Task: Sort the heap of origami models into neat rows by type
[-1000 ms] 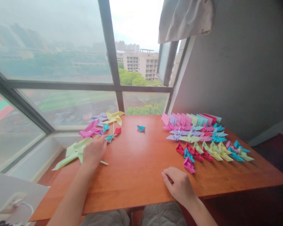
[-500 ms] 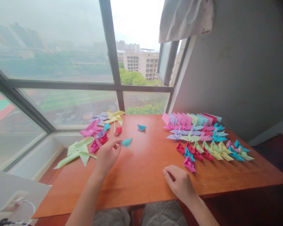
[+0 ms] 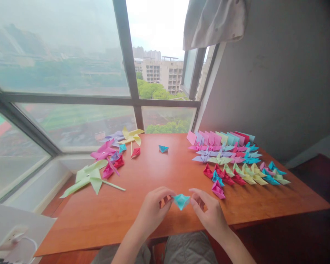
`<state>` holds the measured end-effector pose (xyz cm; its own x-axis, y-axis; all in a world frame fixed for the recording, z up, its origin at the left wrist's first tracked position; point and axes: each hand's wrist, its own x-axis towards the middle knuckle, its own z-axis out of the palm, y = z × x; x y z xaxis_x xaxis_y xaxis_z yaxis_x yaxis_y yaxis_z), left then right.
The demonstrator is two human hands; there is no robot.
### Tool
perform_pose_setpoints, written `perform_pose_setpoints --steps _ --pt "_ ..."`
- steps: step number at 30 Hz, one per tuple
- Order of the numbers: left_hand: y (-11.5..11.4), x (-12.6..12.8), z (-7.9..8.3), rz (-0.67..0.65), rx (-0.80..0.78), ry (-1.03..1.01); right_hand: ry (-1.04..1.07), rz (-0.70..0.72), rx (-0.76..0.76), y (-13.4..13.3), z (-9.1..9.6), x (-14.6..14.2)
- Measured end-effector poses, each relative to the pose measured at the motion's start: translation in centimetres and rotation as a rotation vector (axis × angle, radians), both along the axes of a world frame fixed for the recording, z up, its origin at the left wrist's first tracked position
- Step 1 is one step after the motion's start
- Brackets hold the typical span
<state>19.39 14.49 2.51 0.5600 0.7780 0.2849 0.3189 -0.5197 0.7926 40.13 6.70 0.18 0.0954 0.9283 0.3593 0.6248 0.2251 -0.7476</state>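
Observation:
A small teal folded paper boat (image 3: 181, 200) hangs just above the near edge of the wooden table (image 3: 154, 172). My left hand (image 3: 152, 211) pinches its left tip and my right hand (image 3: 209, 212) pinches its right side. Both hands are closed on it, close to my body. Beyond my right hand lies a magenta paper boat (image 3: 217, 190), the nearest of several coloured boats in rows (image 3: 236, 161).
Paper pinwheels sit at the table's left: a light green one (image 3: 89, 178), a pink one (image 3: 103, 151), a yellow one (image 3: 132, 135). A lone blue boat (image 3: 163, 148) lies mid-table. Windows stand behind, a grey wall on the right.
My left hand picked a teal boat from the pile by the pinwheels and carried it right and toward me. My right hand lifted off the table and joined it on the boat.

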Motion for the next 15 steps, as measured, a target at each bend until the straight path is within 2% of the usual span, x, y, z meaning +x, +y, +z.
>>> perform_pose_setpoints --steps 6,9,12,15 --pt "-0.6 0.2 -0.1 -0.051 -0.009 0.041 -0.177 0.083 0.061 -0.7 0.9 0.0" --pt "-0.6 0.0 -0.2 -0.036 0.0 0.042 -0.233 0.086 0.102 -1.3 1.3 0.7" --pt "-0.1 -0.8 -0.5 0.006 0.015 0.059 -0.229 -0.022 0.16 -2.3 1.6 2.4" --pt "0.5 -2.0 -1.1 0.053 0.044 0.09 -0.249 -0.248 0.233 -3.7 1.7 5.4"
